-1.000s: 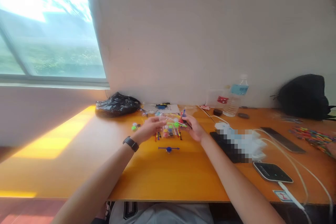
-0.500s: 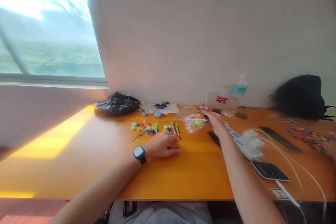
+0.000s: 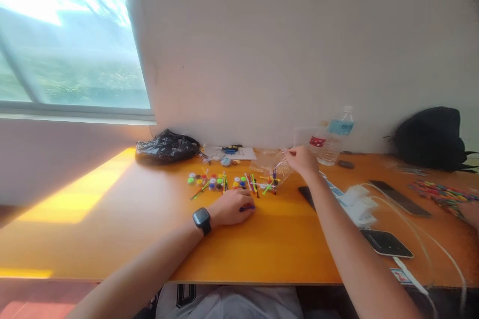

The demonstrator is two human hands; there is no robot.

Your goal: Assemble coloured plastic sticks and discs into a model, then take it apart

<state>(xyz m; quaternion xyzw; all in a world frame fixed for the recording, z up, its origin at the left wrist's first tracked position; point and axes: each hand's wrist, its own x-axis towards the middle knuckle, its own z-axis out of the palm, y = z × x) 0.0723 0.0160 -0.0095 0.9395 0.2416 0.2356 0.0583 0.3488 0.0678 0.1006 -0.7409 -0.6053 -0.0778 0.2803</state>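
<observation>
Loads of room on the orange-brown wooden surface [image 3: 123, 219] left of the left forearm [image 3: 145, 264], and a hand could slip between the arms too. Past that, small multicoloured plastic caps [image 3: 212, 186] and thin coloured plastic sticks [image 3: 256, 187] block the middle, plus the left hand [image 3: 232, 207]. Right side's cramped: right forearm [image 3: 344, 239], white plastic chargers [image 3: 357, 204], dark white-rimmed phone [image 3: 387, 243].

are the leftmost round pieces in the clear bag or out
Out: the round pieces lie loose on the table, left of the clear bag.
</observation>
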